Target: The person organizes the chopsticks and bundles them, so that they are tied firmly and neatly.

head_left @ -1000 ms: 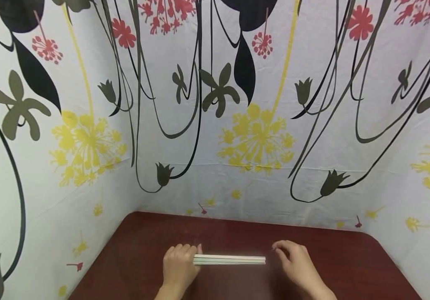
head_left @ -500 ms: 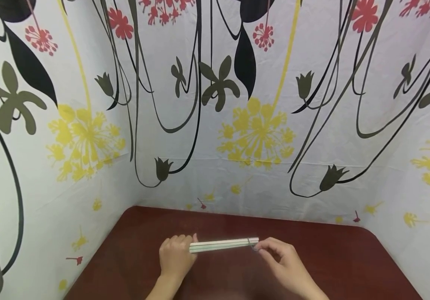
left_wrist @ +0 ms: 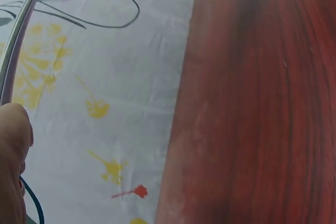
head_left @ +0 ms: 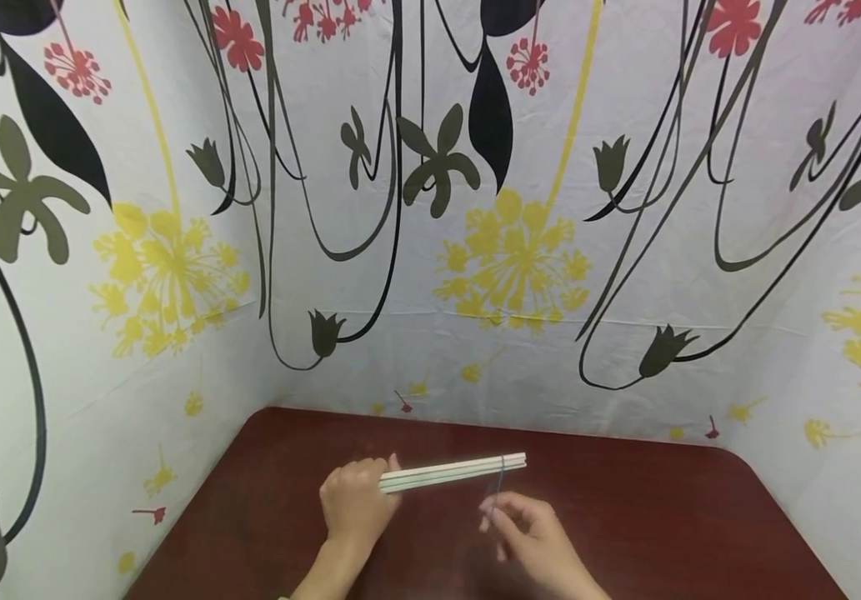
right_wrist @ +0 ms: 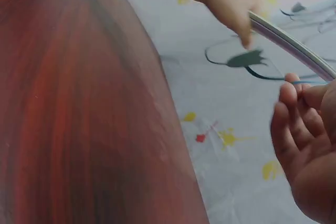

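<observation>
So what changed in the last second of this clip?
The bundle of sticks rose off the table, its far end tilting up. The right hand slipped a thin band onto that end, then drew back toward the person, stretching it. The left hand kept gripping the other end.

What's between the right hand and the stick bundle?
Head view: a thin dark band runs from the right hand up around the stick bundle; otherwise bare table.
</observation>
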`<move>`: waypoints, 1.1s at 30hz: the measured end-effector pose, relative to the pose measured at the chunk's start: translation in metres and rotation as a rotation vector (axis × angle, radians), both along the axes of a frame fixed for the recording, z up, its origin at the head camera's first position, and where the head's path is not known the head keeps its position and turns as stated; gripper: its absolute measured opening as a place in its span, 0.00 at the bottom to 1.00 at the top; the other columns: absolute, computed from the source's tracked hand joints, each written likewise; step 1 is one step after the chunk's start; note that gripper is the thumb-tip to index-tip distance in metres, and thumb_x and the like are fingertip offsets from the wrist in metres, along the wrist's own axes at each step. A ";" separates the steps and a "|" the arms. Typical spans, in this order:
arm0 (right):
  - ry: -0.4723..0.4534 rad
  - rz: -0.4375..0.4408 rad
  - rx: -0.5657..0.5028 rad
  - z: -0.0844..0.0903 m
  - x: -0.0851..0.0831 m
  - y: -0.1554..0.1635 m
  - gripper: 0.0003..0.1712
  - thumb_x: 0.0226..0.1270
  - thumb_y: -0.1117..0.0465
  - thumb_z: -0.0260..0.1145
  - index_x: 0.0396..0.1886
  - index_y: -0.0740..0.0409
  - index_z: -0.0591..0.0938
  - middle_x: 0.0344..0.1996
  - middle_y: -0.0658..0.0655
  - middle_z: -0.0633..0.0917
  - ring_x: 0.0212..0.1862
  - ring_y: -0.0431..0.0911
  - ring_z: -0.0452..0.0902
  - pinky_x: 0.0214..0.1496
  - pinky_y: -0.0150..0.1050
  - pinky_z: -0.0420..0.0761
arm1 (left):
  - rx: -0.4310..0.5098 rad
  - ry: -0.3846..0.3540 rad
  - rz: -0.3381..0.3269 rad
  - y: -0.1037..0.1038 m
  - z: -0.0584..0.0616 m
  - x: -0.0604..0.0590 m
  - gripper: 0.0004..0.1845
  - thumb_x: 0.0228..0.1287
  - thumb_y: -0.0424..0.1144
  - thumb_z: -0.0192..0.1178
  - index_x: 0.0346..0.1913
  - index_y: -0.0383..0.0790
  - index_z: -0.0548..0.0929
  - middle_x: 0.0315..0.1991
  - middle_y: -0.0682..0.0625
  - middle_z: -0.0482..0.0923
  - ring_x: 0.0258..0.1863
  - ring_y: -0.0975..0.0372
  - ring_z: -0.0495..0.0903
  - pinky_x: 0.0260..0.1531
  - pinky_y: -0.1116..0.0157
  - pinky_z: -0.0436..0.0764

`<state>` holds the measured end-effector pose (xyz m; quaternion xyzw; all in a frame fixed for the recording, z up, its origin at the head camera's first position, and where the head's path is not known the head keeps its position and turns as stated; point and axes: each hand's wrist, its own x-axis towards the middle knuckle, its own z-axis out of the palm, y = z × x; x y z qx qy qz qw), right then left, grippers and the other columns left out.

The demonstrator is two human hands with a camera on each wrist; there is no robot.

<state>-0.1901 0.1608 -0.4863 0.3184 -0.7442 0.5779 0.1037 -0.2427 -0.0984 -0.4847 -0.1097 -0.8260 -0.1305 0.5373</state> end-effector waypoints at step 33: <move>-0.063 0.289 -0.703 0.006 0.004 -0.013 0.27 0.84 0.63 0.33 0.69 0.64 0.74 0.22 0.49 0.78 0.20 0.44 0.74 0.25 0.37 0.77 | 0.021 0.115 -0.078 0.003 0.013 0.006 0.23 0.53 0.43 0.60 0.08 0.52 0.60 0.07 0.58 0.58 0.07 0.65 0.51 0.09 0.69 0.53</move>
